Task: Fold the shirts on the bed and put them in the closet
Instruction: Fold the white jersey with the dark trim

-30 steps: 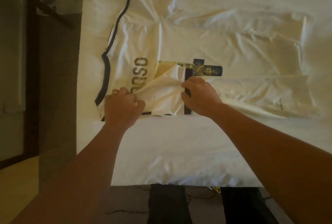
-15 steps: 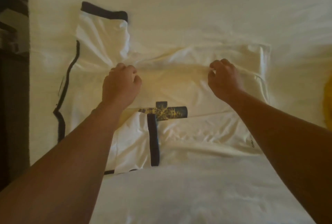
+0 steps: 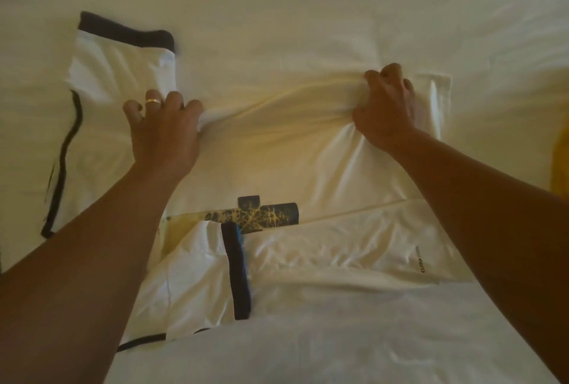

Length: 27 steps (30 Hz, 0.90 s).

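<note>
A white shirt with dark trim lies flat on the bed, its near side folded over onto the middle, with a dark and yellow number print showing. One sleeve with a dark cuff sticks out at the far left. My left hand, wearing a ring, pinches the shirt's far edge near that sleeve. My right hand grips the same far edge near the hem, and the cloth bunches between them.
The white bed sheet spreads all around the shirt. A yellow object shows at the right edge of the view. The bed's near part fills the foreground.
Both hands left the near folded side and reached to the shirt's far edge, where they closed on the cloth and bunched it. The view shifted forward over the bed.
</note>
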### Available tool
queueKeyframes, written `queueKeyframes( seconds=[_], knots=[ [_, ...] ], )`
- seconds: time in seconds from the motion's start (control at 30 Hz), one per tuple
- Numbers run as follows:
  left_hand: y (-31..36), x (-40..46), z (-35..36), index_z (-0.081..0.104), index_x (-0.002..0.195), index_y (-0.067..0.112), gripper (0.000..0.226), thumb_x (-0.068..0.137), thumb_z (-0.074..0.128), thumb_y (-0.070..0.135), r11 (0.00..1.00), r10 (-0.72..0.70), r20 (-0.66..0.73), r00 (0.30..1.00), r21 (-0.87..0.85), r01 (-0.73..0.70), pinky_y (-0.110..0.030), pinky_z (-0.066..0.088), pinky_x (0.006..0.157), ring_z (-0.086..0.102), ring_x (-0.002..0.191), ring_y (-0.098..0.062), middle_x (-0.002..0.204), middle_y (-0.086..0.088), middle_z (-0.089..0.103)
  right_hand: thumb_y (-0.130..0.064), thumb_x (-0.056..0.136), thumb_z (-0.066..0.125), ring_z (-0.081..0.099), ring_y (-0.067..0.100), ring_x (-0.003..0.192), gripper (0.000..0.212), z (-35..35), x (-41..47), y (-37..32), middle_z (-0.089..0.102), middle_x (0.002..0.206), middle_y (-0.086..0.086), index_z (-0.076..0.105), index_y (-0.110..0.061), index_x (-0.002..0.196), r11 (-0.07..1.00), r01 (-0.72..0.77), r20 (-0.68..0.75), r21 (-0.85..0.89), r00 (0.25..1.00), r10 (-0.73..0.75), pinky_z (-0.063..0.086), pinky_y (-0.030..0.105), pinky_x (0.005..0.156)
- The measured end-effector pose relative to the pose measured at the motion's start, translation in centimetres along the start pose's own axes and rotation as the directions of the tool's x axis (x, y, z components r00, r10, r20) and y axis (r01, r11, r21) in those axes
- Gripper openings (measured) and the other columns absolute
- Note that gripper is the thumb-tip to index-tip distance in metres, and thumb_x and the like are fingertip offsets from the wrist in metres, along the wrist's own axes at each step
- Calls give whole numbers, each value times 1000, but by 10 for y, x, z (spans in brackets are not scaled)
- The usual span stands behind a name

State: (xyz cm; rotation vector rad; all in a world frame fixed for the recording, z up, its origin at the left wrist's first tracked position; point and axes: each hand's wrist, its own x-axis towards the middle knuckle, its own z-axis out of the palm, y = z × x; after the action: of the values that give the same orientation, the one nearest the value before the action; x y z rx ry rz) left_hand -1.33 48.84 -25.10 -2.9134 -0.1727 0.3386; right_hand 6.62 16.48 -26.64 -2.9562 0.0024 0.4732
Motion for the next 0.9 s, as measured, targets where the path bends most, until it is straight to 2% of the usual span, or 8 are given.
queueKeyframes(
  seconds=[0.07,0.17,0.27,0.4,0.47,0.67,0.77,0.9],
  knots=[
    [-1,-9,-8,68,103,11,12,92,68,15,1000,-25,-36,999,-1,25,-56,32,95,47,114,-45,106,-17,62,-8,88,55,52,37,108,34,-7,-3,5,46,123,12,55,-12,122,999,-16,-51,-46,999,14,38,38,73],
    [-1,-31,-18,67,93,9,5,92,64,13,995,-91,-48,995,-56,88,-56,33,92,49,109,-45,97,-16,62,-8,90,53,54,39,101,24,-14,-19,16,49,117,14,63,-8,112,998,-45,-97,-34,994,41,38,39,73],
    [2,-62,-29,66,95,12,6,91,62,16,984,-164,-28,986,-77,162,-54,34,90,50,106,-43,97,-15,61,-13,90,57,54,39,97,19,-18,-49,29,51,117,14,66,-6,105,999,-31,-149,-11,988,29,42,41,75],
    [5,-105,-38,65,97,13,9,88,65,16,973,-192,-9,981,-136,189,-52,32,89,51,101,-40,95,-13,59,-9,87,53,52,38,95,16,-10,-94,46,53,113,15,64,-5,98,1000,-31,-196,-7,980,29,36,38,69],
    [7,-129,-38,64,94,12,9,87,66,17,971,-185,-17,983,-160,180,-50,31,86,52,98,-39,92,-12,59,-6,85,52,51,38,94,17,-4,-118,56,54,111,16,64,-4,98,998,-63,-181,1,982,62,34,38,68],
    [18,-189,-15,61,81,13,11,87,69,16,978,-151,-69,986,-157,139,-48,31,84,52,77,-33,78,-8,55,-2,79,57,51,40,98,22,13,-165,83,57,108,18,68,-4,98,984,-178,-104,-21,979,175,41,44,76],
    [21,-206,-1,62,79,14,13,90,67,19,983,-133,-50,990,-135,126,-49,31,85,54,79,-33,80,-8,58,-3,82,57,51,38,94,19,18,-172,91,55,105,15,67,-5,98,974,-225,-98,-29,970,221,41,42,76],
    [27,-218,6,68,80,12,13,89,70,21,992,-100,37,994,-68,102,-49,30,84,56,89,-37,85,-10,59,-6,85,54,55,39,95,27,15,-177,97,54,108,16,63,-7,110,948,-318,-46,-7,947,317,43,43,80]
  ],
)
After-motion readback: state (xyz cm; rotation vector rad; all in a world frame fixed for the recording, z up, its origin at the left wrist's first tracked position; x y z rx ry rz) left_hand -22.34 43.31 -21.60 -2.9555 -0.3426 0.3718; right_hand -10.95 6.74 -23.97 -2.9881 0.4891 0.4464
